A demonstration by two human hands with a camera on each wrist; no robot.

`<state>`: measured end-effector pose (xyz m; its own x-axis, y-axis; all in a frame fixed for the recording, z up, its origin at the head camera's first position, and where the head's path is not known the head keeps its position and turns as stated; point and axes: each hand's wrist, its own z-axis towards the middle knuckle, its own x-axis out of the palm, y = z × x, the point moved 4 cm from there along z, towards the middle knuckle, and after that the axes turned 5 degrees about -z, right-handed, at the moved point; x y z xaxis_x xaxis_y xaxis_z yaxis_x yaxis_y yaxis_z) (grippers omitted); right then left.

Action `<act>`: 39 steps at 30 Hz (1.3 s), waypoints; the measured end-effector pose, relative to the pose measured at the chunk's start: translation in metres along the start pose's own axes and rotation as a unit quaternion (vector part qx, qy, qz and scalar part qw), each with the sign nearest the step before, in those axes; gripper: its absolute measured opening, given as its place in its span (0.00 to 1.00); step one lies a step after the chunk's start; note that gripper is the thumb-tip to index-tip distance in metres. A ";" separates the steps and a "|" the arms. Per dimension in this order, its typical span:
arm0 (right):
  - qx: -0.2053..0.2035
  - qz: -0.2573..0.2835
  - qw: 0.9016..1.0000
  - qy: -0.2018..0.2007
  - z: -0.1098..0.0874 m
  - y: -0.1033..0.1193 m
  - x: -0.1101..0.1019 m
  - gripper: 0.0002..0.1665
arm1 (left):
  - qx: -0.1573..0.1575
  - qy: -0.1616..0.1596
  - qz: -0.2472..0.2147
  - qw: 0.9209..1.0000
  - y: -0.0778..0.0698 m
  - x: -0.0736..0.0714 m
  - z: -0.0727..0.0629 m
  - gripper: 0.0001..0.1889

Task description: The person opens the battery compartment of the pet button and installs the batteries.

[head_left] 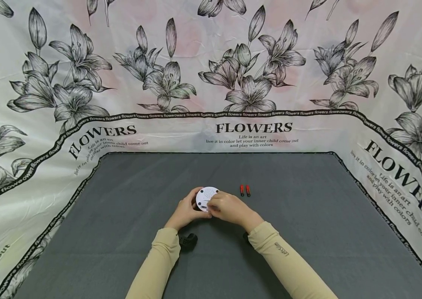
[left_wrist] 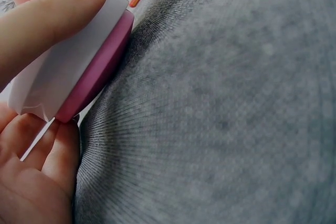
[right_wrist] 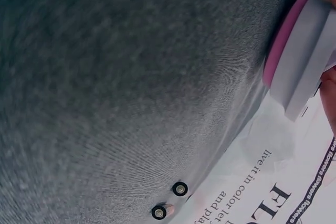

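A small round device (head_left: pixel 206 195) is held above the grey cloth, its white face turned up, with perforations and dark little feet. Its far side is pink, as the side-on wrist views of the white and pink casing (left_wrist: pixel 86 64) show. My left hand (head_left: pixel 188 211) grips it at the left, thumb on the white casing and fingers below. From the right, my right hand (head_left: pixel 231 208) has curled fingers on the face near a small slot; they hide part of it. Two red-and-black batteries (head_left: pixel 245 190) lie side by side beyond my right hand.
Grey cloth (head_left: pixel 136 199) covers the work surface. White floral fabric with printed lettering (head_left: pixel 253 128) borders it at the back and both sides. A black wrist-worn piece (head_left: pixel 188 242) shows beside the left sleeve.
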<state>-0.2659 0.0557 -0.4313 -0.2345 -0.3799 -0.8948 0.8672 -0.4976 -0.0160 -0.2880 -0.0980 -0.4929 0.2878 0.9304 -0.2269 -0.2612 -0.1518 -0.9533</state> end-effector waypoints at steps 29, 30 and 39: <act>0.108 -0.017 0.990 -0.087 -0.080 -0.059 -0.043 0.09 | -0.027 0.011 -0.009 1.000 -0.036 0.004 -0.013 0.48; 0.123 -0.020 0.989 -0.084 -0.089 -0.065 -0.046 0.09 | -0.027 0.014 -0.011 0.999 -0.036 0.003 -0.012 0.48; 0.205 -0.076 0.975 -0.039 -0.152 -0.110 -0.074 0.08 | -0.022 -0.002 -0.007 1.000 -0.002 0.001 -0.001 0.51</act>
<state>-0.2774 0.2570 -0.4313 -0.3943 -0.3274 -0.8587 0.5749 -0.8168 0.0475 -0.2859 -0.0967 -0.4913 0.2870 0.9341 -0.2124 -0.2153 -0.1531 -0.9645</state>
